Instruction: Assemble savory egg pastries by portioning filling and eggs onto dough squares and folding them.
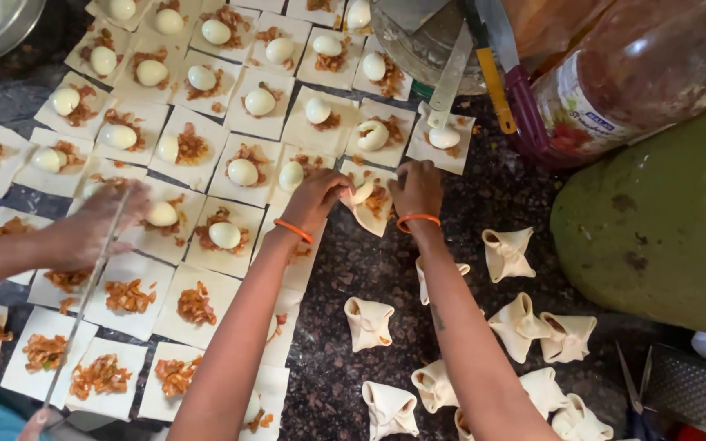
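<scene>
Both hands pinch one egg-filled pastry square [369, 204] just below the row of open squares, left hand [314, 196] on its left edge, right hand [417, 188] on its right, each grip narrow.

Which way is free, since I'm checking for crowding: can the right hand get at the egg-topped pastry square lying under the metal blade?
Probably yes: the right hand sits just below that pastry square, with only bare dark counter between; the metal blade overhangs its top.
</scene>
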